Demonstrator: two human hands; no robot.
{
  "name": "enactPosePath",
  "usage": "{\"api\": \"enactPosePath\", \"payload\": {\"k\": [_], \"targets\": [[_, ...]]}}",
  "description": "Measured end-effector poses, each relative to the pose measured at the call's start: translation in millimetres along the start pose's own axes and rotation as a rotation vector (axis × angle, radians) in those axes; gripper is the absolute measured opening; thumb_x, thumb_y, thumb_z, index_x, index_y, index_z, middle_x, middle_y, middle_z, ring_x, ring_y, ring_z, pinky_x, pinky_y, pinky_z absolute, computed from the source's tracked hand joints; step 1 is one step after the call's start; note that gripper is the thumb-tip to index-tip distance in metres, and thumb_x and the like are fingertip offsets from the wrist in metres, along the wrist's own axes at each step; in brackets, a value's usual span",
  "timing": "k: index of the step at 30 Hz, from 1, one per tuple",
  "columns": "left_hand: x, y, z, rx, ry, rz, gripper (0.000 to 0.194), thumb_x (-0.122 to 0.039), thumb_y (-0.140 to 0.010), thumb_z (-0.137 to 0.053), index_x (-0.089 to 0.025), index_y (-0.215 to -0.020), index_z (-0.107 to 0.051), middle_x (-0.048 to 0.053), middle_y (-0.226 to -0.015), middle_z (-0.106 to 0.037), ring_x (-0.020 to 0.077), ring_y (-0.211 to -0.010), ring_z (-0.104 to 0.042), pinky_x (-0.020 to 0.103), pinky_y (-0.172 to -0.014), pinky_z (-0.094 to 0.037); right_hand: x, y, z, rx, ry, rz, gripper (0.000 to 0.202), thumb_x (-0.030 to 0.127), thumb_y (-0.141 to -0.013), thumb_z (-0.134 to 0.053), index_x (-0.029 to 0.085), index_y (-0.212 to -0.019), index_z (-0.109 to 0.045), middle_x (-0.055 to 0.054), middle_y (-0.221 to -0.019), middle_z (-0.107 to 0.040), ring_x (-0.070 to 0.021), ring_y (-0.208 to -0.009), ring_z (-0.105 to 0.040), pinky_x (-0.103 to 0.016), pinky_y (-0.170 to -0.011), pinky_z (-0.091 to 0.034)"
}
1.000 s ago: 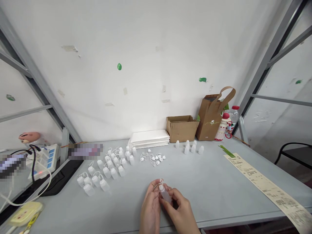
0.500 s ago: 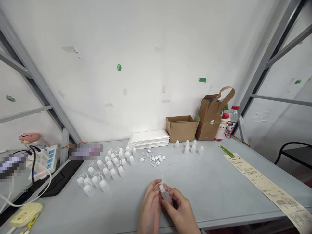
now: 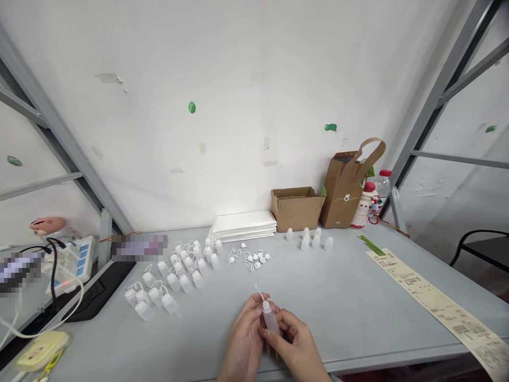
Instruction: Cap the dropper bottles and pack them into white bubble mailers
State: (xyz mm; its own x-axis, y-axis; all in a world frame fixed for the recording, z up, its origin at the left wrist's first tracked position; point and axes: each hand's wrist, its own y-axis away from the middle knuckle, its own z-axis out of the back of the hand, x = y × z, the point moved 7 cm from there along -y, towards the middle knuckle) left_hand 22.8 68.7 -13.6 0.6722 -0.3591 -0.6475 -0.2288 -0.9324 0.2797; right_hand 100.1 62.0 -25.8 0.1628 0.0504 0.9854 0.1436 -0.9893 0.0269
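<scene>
Near the desk's front edge, a small translucent squeeze bottle (image 3: 271, 320) is held upright with a slight tilt. My right hand (image 3: 289, 335) grips its body from the right, thumb across the front. Curled around its left side is my left hand (image 3: 247, 333), fingertips at the bottle's neck, partly hidden behind it. A thin white strip (image 3: 259, 292) sticks up beside the neck from the left fingers. Farther back lies a pile of loose white caps with straps (image 3: 256, 259). Several capped bottles (image 3: 185, 284) stand in rows at the left, and several uncapped bottles (image 3: 305, 244) at the back right.
White flat sheets (image 3: 244, 227) are stacked by the wall, next to an open cardboard box (image 3: 298, 212) and a brown paper bag (image 3: 338, 204). A long printed paper strip (image 3: 429, 305) runs down the right side. A power strip (image 3: 75, 268) and cables lie at the left.
The thin white strip has tipped to the left, and the bottle has turned slightly more upright. Both hands stay around the bottle, with small finger shifts.
</scene>
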Motion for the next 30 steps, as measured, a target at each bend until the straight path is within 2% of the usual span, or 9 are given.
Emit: {"api": "enactPosePath", "payload": {"k": [3, 6, 10, 14, 19, 25, 30], "targets": [[1.1, 0.7, 0.6, -0.003, -0.067, 0.002, 0.025, -0.031, -0.069, -0.061, -0.015, -0.087, -0.062, 0.006, -0.082, -0.066, 0.0168, -0.074, -0.058, 0.026, -0.061, -0.038, 3.7, -0.5, -4.0, 0.069, -0.077, -0.030, 0.034, 0.048, -0.070, -0.065, 0.016, -0.070, -0.055, 0.003, -0.053, -0.052, -0.0100, -0.049, -0.044, -0.022, -0.049, -0.033], [2.2, 2.6, 0.5, -0.011, -0.105, 0.022, 0.036, -0.040, -0.067, -0.062, -0.015, -0.093, -0.063, 0.008, -0.088, -0.067, 0.0167, -0.072, -0.056, 0.025, -0.053, -0.034, 9.9, -1.3, -2.7, 0.071, -0.100, -0.008, 0.036, 0.050, -0.070, -0.065, 0.015, -0.072, -0.057, 0.001, -0.055, -0.054, -0.0109, -0.051, -0.047, -0.022, -0.049, -0.034], [0.6, 4.4, -0.1, -0.040, -0.129, 0.032, 0.046, -0.049, -0.064, -0.064, -0.014, -0.094, -0.065, 0.009, -0.089, -0.067, 0.0199, -0.079, -0.056, 0.025, -0.056, -0.036, 11.6, -1.1, -1.4, 0.068, -0.084, 0.003, 0.035, 0.048, -0.071, -0.065, 0.014, -0.071, -0.058, 0.001, -0.056, -0.055, -0.0112, -0.053, -0.048, -0.023, -0.051, -0.036], [-1.1, 5.2, 2.2, -0.102, -0.175, 0.011, 0.049, -0.056, -0.065, -0.064, -0.014, -0.090, -0.064, 0.008, -0.082, -0.066, 0.0177, -0.072, -0.056, 0.024, -0.052, -0.034, 7.1, -0.3, -3.2, 0.088, -0.080, -0.001, 0.032, 0.047, -0.073, -0.064, 0.015, -0.073, -0.059, 0.000, -0.057, -0.056, -0.0113, -0.053, -0.048, -0.023, -0.051, -0.036], [-6.2, 6.5, -0.6, -0.100, -0.255, -0.056, 0.037, -0.048, -0.065, -0.068, -0.015, -0.082, -0.064, 0.004, -0.078, -0.065, 0.0127, -0.063, -0.053, 0.022, -0.050, -0.032, 6.0, -0.9, -2.1, 0.042, -0.031, 0.032, 0.030, 0.045, -0.074, -0.064, 0.015, -0.074, -0.061, 0.001, -0.060, -0.058, -0.0121, -0.058, -0.050, -0.023, -0.056, -0.039], [-9.7, 10.6, -5.3, -0.110, -0.280, -0.052, 0.029, -0.039, -0.066, -0.064, -0.016, -0.084, -0.065, 0.007, -0.085, -0.068, 0.0196, -0.077, -0.058, 0.027, -0.065, -0.040, 10.2, 0.6, -1.6, 0.005, 0.078, 0.074, 0.033, 0.047, -0.077, -0.059, 0.015, -0.077, -0.061, 0.000, -0.062, -0.058, -0.0129, -0.059, -0.049, -0.023, -0.056, -0.039], [-14.2, 13.6, -6.6, -0.103, -0.314, -0.106, 0.027, -0.037, -0.069, -0.061, -0.016, -0.085, -0.067, 0.008, -0.087, -0.068, 0.0208, -0.079, -0.058, 0.028, -0.065, -0.040, 10.3, 1.8, 0.2, -0.066, 0.102, 0.069, 0.037, 0.053, -0.074, -0.059, 0.016, -0.073, -0.062, 0.000, -0.058, -0.056, -0.0129, -0.056, -0.047, -0.023, -0.053, -0.038]]}}
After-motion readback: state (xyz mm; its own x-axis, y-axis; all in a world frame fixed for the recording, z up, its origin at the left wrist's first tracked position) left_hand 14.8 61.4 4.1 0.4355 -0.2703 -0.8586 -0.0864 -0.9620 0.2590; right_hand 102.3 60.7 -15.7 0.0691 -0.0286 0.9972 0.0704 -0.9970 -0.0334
